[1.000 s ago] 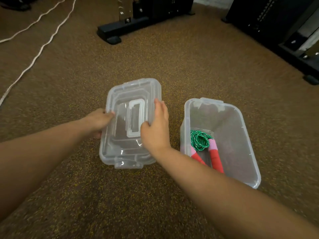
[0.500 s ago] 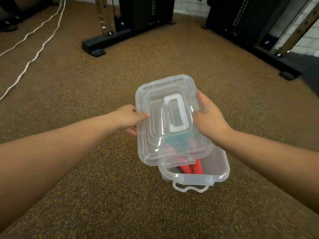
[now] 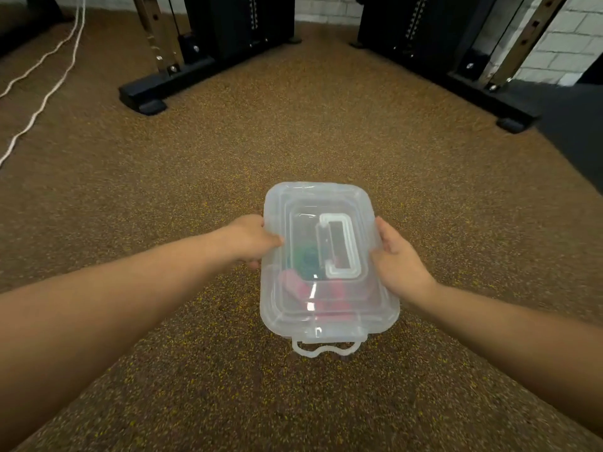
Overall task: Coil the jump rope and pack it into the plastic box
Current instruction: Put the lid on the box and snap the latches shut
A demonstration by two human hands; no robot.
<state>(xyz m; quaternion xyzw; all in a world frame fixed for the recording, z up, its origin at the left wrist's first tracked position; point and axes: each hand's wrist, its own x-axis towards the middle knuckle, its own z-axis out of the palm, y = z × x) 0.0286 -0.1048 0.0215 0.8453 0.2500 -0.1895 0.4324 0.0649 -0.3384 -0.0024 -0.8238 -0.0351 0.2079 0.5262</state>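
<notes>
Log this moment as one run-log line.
lid on box | rope inside | left hand, right hand grip lid edges | latch open

No readable text, labels, brands or numbers anywhere. Clear lid [image 3: 326, 256] between fingers: plain, unmarked. Gym frames beyond fingertips: too blurred to tell any markings.

Both my bare forearms reach in from the lower corners of the frame toward its centre. My left hand [image 3: 249, 238] grips the left edge of the lid [image 3: 293, 308], thumb on top. My right hand [image 3: 396, 259] holds the right edge, fingers extended along the rim.
</notes>
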